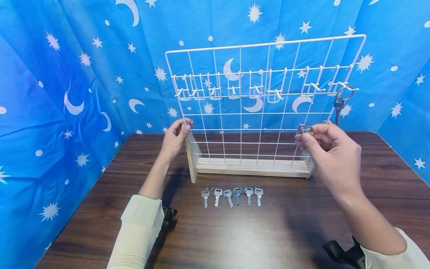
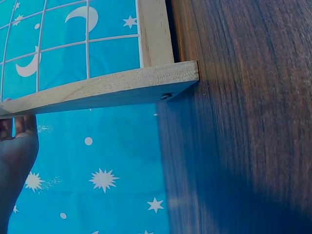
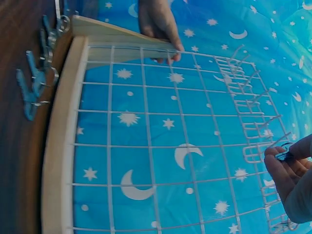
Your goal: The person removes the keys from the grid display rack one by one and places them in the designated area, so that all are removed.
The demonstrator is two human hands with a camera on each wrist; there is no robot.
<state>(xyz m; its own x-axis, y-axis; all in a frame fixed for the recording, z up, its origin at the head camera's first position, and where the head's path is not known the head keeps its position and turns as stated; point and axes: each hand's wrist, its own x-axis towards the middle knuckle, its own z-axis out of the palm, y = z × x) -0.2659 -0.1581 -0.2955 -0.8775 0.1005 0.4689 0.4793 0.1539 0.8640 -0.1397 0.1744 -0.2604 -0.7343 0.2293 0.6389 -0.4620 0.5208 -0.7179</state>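
A white wire grid rack (image 1: 240, 113) stands in a wooden base (image 1: 252, 172) on the table. My left hand (image 1: 174, 138) grips the top of its left wooden side piece (image 1: 192, 158); the left wrist view shows that hand (image 2: 17, 151) at the wood's edge. In front of the grid's right part, my right hand (image 1: 337, 158) pinches a small metal key (image 1: 307, 130) between thumb and fingers. Its shape is partly hidden by the fingertips. Another key (image 1: 338, 106) hangs by its ring from the rightmost white hook (image 1: 346, 87), just above that hand.
Several keys (image 1: 237, 192) lie in a row on the brown table (image 1: 228, 235) before the base. More white hooks (image 1: 256, 89) line the grid's upper part, some bunched at the left. A blue cloth (image 1: 80, 112) with moons and stars hangs behind and at the sides.
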